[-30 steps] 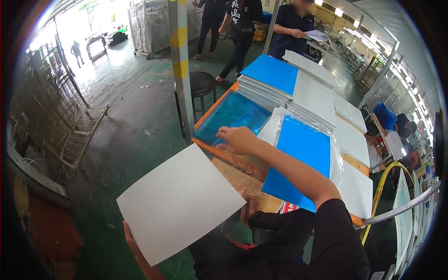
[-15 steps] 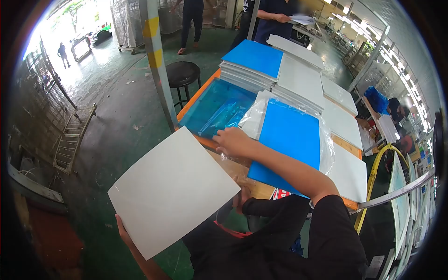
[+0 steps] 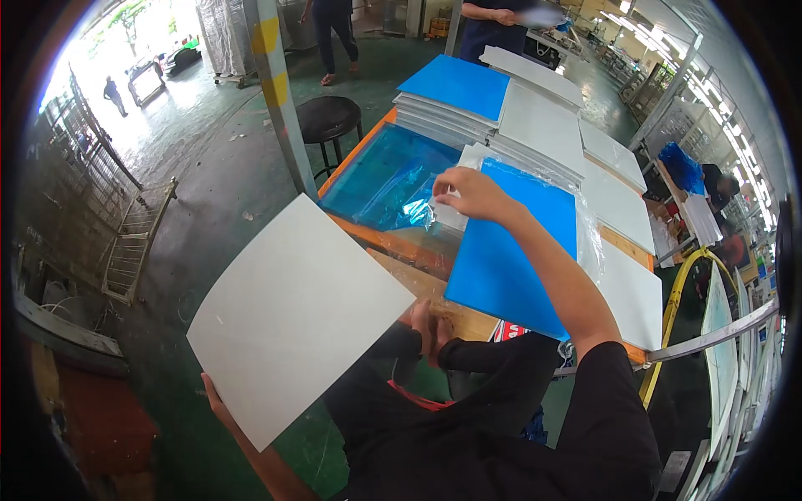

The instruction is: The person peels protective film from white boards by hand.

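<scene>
A white flat panel (image 3: 296, 321) is held out over the floor at the left, tilted. My left hand (image 3: 217, 401) grips its lower left edge, with most of the fingers hidden behind it. My right hand (image 3: 472, 194) is raised above the table, fingers curled together; whether anything thin is pinched in them I cannot make out. Under and beside it are a bright blue sheet (image 3: 522, 259) with clear plastic around its edge and a see-through blue film (image 3: 368, 188) with crumpled, shiny plastic (image 3: 413, 213) on it.
Stacked panels topped by a blue sheet (image 3: 455, 86) and several white panels (image 3: 547, 125) cover the orange-edged table. A metal post (image 3: 280, 108) and a black stool (image 3: 330, 119) stand at its left. A yellow tube frame (image 3: 672, 309) is at the right. People stand beyond the table.
My right hand has moved up and to the right, away from the crumpled plastic. The white panel in my left hand has shifted slightly left and tilted.
</scene>
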The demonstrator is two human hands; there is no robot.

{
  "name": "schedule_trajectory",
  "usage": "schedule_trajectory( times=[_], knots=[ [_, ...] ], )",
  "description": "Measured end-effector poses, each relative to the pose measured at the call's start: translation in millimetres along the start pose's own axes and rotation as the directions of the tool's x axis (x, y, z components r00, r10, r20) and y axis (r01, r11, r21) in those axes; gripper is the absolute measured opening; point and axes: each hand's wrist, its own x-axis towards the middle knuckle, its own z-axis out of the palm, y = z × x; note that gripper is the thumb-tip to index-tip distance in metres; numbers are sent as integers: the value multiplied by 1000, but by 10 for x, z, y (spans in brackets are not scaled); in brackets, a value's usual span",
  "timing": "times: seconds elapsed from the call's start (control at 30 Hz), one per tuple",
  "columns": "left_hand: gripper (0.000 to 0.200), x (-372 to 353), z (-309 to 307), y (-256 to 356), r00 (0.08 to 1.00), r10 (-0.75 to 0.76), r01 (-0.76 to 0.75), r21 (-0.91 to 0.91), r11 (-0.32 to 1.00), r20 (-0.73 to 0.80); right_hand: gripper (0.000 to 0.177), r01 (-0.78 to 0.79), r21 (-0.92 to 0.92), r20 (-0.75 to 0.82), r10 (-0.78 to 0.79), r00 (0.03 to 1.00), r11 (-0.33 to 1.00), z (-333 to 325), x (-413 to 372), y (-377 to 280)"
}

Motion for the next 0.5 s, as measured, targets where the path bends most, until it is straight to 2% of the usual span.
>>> schedule_trajectory(
  times=[0.07, 0.17, 0.27, 0.33, 0.37, 0.43, 0.47, 0.5],
  knots=[
    [57, 2, -9, 3, 999, 13, -13, 0, 1000, 35, 14, 132, -59, -19, -134, 991, 989, 103, -39, 54],
    [56, 40, -127, -8, 995, 39, -40, 14, 999, 96, 14, 231, -59, -157, -238, 959, 971, 205, -45, -62],
    [54, 72, -295, -10, 978, 76, -87, 47, 995, 195, 16, 273, -210, 3, -278, 961, 939, 343, -13, -102],
    [53, 86, -316, -13, 967, 104, -118, 47, 992, 234, 17, 304, -375, 33, -315, 948, 876, 380, -9, -151],
    [53, 79, -319, -23, 979, 124, -139, 89, 986, 161, 18, 313, -456, 49, -328, 944, 833, 396, -12, -172],
    [53, 40, -204, -46, 986, 165, -167, 164, 972, 26, 20, 312, -442, -107, -395, 912, 841, 486, -28, -210],
    [53, 25, -129, -41, 987, 157, -160, 169, 973, 27, 21, 309, -446, -182, -423, 888, 840, 515, -44, -212],
    [54, -1, -51, -22, 988, 149, -152, 171, 973, 32, 23, 299, -461, -63, -367, 928, 835, 561, -61, -208]
  ],
)
